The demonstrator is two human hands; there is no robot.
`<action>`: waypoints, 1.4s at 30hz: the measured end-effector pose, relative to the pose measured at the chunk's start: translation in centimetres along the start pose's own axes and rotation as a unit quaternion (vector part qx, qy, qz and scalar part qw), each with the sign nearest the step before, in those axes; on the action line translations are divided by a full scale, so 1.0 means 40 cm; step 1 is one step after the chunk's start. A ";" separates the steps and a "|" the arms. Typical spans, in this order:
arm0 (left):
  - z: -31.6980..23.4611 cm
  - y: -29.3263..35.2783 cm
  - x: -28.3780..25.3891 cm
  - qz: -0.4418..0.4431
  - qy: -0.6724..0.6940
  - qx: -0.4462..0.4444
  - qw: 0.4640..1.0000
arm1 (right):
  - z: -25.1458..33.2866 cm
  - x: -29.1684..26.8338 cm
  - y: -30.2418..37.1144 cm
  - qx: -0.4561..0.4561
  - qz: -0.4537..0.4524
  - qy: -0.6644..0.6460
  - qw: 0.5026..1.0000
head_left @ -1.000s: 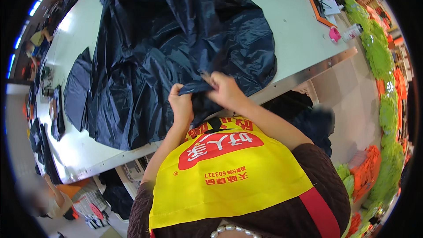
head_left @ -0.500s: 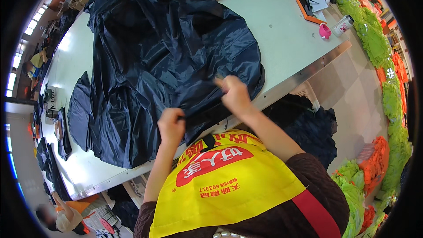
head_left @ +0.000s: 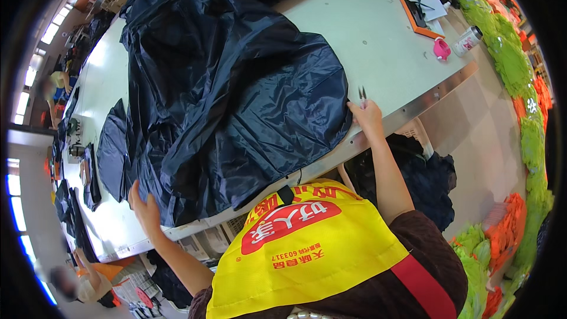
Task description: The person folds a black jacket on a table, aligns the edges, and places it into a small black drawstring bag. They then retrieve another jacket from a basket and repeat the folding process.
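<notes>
A large piece of shiny black fabric, perhaps a garment [head_left: 277, 100], lies wrinkled over the white table [head_left: 331, 12]. My right hand [head_left: 369, 118] is at its right edge, closed around small thread snips [head_left: 362, 93] whose metal tips point away from me. The fingertips of that hand reach the fabric's rim. At the lower left edge of the fabric is my left hand [head_left: 146, 210], fingers apart, thumb and fingertips by the cloth; I cannot tell whether it touches. A smaller dark fabric piece [head_left: 111, 147] lies left of the large one.
At the far right stand an orange tray [head_left: 420, 12], a pink cup [head_left: 441, 49] and a bottle [head_left: 468, 41]. Dark cloth [head_left: 413, 177] sits below the table edge. Green fabric heaps [head_left: 493, 47] line the right side. Two people are at the left.
My hands have moved apart, the left one to the left and nearer, the right one to the right. The front part of the black fabric now lies flatter and more spread out.
</notes>
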State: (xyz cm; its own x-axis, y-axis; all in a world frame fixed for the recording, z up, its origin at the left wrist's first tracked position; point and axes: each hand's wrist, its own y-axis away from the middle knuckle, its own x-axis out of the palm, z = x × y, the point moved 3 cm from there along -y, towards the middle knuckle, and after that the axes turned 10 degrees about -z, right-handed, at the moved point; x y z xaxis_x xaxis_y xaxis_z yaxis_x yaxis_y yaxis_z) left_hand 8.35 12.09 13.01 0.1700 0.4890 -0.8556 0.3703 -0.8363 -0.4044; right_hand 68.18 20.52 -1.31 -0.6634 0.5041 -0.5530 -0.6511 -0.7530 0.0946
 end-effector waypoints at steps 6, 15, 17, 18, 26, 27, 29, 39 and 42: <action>-0.598 0.171 0.251 0.367 0.425 -0.009 0.827 | 0.117 0.081 0.109 -0.091 -0.021 -0.295 0.951; -0.715 0.185 0.285 0.199 0.612 -0.503 0.577 | 0.293 -0.010 0.407 -0.298 0.436 -0.263 0.807; -0.673 0.124 0.272 0.264 0.753 -0.412 0.439 | 0.243 -0.031 0.387 -0.302 0.352 -0.397 0.792; -0.658 0.106 0.270 0.214 0.689 -0.294 0.627 | 0.197 -0.032 0.372 -0.221 0.333 -0.444 0.802; -0.748 0.105 0.159 -0.156 -0.033 0.408 0.899 | 0.170 0.097 0.292 0.211 0.438 -0.399 0.778; -0.760 0.108 0.148 -0.163 -0.013 0.409 0.898 | 0.191 0.103 0.325 0.247 0.458 -0.410 0.749; -0.730 0.102 0.163 -0.150 -0.002 0.378 0.913 | 0.207 0.119 0.373 0.310 0.476 -0.448 0.690; -0.523 0.150 0.210 0.050 0.548 -0.142 0.823 | 0.164 0.111 0.236 0.324 0.351 -0.430 0.766; -0.284 0.279 0.226 0.234 0.547 -0.361 0.718 | -0.004 0.100 -0.030 0.143 0.218 -0.250 0.932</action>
State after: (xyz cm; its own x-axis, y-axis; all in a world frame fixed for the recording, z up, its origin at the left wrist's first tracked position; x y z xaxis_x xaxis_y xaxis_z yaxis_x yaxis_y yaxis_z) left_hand 24.40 9.99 4.42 0.8997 0.4286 0.0834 0.3482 -0.8195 0.4551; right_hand 66.38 23.39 -3.75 -0.9305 0.3644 0.0385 -0.3032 -0.8247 0.4773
